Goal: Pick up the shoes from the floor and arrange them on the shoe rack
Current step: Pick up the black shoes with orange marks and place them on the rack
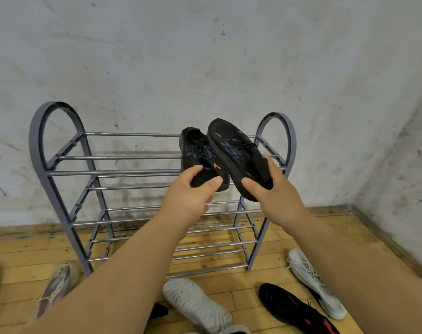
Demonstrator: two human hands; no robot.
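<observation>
A grey shoe rack (60, 157) with chrome bars stands against the wall. Over the right end of its top shelf I hold a pair of black sneakers with orange marks. My left hand (190, 194) grips the heel of the left black sneaker (198, 153). My right hand (275, 189) grips the heel of the right black sneaker (236, 150), which tilts up with its toe toward the wall. Whether the soles touch the bars I cannot tell.
On the wooden floor in front of the rack lie a grey-brown sneaker (58, 283), a white knit shoe (195, 304) sole up, a black-and-red shoe (294, 309) and a white laced sneaker (311, 278). The room's corner wall rises at the right.
</observation>
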